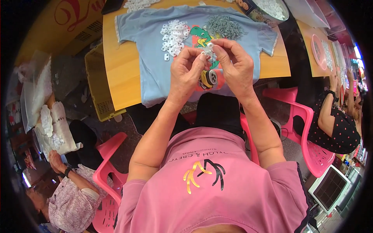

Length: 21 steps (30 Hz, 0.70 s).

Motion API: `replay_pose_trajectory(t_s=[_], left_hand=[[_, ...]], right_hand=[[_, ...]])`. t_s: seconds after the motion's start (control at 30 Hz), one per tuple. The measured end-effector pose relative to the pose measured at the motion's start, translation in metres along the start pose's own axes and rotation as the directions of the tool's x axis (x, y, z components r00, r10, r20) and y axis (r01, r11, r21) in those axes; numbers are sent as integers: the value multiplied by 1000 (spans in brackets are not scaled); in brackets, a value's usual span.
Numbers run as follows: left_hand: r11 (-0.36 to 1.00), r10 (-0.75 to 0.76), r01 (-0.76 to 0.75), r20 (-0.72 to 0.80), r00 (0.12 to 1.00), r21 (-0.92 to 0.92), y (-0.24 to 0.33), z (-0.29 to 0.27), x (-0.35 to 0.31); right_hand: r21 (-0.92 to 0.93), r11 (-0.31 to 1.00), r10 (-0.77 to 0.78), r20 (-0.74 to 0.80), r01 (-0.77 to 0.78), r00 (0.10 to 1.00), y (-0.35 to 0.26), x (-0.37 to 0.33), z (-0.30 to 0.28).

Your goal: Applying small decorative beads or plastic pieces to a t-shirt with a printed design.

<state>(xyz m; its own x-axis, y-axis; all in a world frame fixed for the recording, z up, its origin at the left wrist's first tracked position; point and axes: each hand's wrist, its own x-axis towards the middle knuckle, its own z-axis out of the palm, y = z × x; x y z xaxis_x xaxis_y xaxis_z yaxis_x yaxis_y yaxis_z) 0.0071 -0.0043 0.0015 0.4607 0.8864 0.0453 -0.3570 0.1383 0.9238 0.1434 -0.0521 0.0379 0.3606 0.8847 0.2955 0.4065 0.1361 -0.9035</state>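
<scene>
My two hands are raised close together over a light-blue T-shirt (151, 77) spread on the table. Between its thumb and fingertips my right hand (237, 64) pinches a small white plastic piece (210, 45) with a rounded end. Close beside it, my left hand (187, 70) is closed in a pinch on a small whitish piece, mostly covered by the fingertips. Beyond the left hand lies a pile of white plastic pieces with holes (175, 34). A heap of small grey pieces (225, 28), too fine to make out, lies beyond the right hand.
The yellow table (120, 85) has a tin of white pieces (272, 9) at its far right. A yellow crate (101, 83) stands left of it. Pink chairs (289, 97) flank me. One person (77, 198) works at left, another (336, 124) at right.
</scene>
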Motion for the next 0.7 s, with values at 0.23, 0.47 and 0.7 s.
replay_pose_trajectory(t_s=[0.23,0.47,0.7], left_hand=[[1000,18,-18,-3,1000,-7,-1,0,0],[999,26,-26,0,1000,21,-1,0,0],[1000,11,-11,-3,1000,-3,1,3,-1]], right_hand=[[33,999,-1,41,0,999,2,-1,2],[35,999,6,38,-7,999,3,-1,4],[-23,999,-46,20,46,999,1,1,0]])
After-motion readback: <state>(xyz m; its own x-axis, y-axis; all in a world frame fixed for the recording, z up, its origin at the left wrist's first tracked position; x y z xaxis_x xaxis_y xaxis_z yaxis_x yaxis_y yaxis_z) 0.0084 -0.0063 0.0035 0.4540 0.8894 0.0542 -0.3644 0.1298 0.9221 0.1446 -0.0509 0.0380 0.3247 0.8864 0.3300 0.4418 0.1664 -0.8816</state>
